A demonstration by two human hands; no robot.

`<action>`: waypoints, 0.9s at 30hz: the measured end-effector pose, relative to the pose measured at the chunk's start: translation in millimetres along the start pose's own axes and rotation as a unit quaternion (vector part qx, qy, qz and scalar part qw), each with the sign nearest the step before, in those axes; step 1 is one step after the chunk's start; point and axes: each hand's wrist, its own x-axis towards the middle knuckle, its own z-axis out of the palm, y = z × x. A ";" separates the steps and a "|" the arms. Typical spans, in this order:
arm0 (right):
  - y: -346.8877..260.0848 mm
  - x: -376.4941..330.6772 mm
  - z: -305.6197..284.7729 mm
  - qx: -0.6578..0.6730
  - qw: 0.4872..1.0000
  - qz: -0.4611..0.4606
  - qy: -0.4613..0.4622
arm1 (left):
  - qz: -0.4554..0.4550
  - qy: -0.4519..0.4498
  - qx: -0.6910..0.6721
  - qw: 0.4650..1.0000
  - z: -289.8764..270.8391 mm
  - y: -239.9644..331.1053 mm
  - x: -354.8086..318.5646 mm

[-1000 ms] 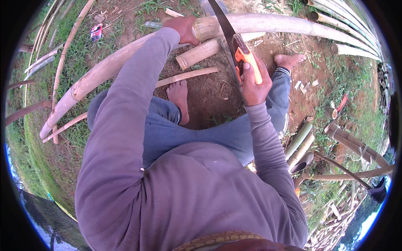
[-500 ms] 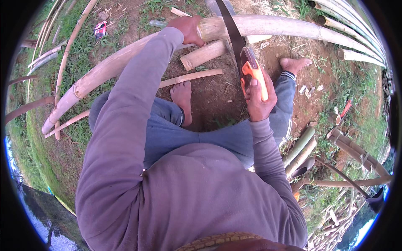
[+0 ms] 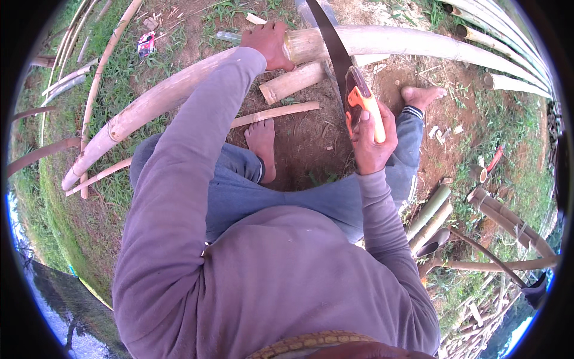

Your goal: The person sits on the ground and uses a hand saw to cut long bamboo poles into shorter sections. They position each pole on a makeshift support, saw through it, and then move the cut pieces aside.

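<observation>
A long, pale bamboo pole runs crosswise in front of me, curved by the lens. My left hand is closed over it, just left of a joint ring. In my right hand is the orange handle of a handsaw. Its dark blade points away from me and crosses the pole a short way right of my left hand. Whether the teeth have cut into the bamboo, I cannot tell. Under the pole lies a short bamboo piece, with a split bamboo strip nearer my left foot.
Several bamboo poles lie at the far right, and thin poles at the left. Cut bamboo lengths rest at my right beside a pole frame. A red-handled tool lies in the grass. My bare feet flank the dirt patch.
The view has tilted slightly, so everything sits a little lower in the picture. Both hands keep their holds, and the saw has barely moved against the pole.
</observation>
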 end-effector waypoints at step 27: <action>22.4 -15.0 -4.8 -0.060 0.998 -0.011 0.001 | 0.008 0.009 0.034 0.999 10.6 19.3 4.4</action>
